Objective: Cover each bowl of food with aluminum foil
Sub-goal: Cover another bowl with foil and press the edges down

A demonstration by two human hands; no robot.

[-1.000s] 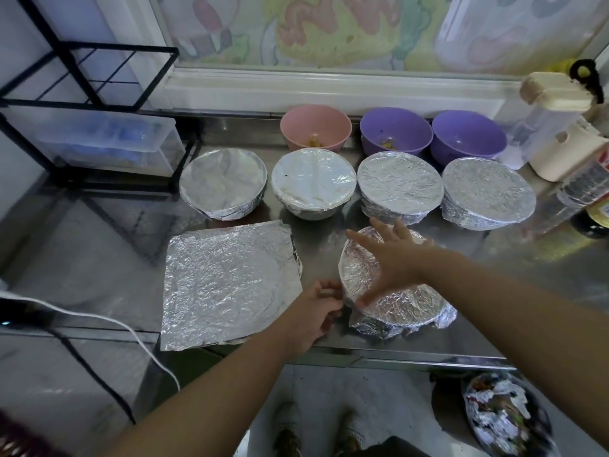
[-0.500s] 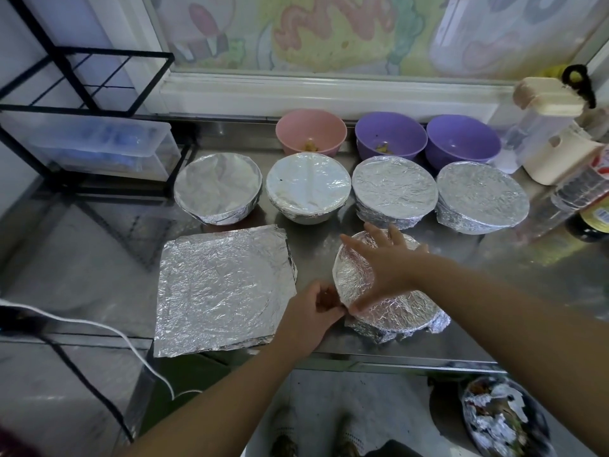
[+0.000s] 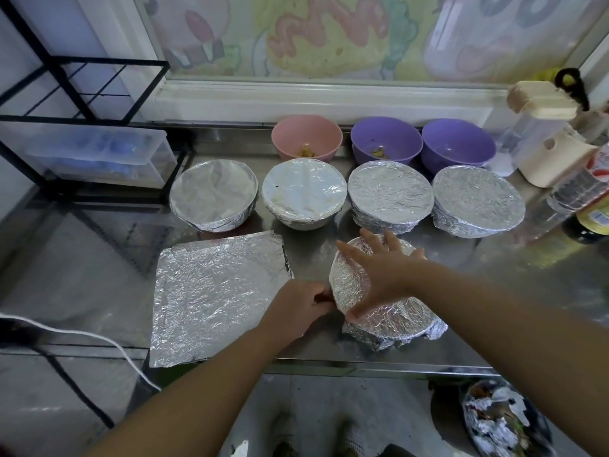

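Note:
A foil-covered bowl [image 3: 400,319] sits near the counter's front edge. My right hand [image 3: 379,268] lies flat on its top with fingers spread, pressing the foil. At the bowl's left rim my left hand [image 3: 298,308] pinches the foil edge with curled fingers. A flat stack of foil sheets [image 3: 217,298] lies to the left. Behind stands a row of several foil-covered bowls [image 3: 390,194]. At the back are a pink bowl [image 3: 306,136] and two purple bowls [image 3: 385,140] [image 3: 458,146], all uncovered; the pink one and the left purple one show bits of food.
A black wire rack [image 3: 82,94] holding a clear plastic box stands at the back left. Cream containers [image 3: 547,140] and bottles crowd the right edge. A white cable [image 3: 82,341] crosses the lower left. A bin with crumpled foil [image 3: 504,420] sits on the floor at right.
My left hand has moved in from beside the bowl to its left rim and now pinches the foil there. My right hand stays pressed on the top.

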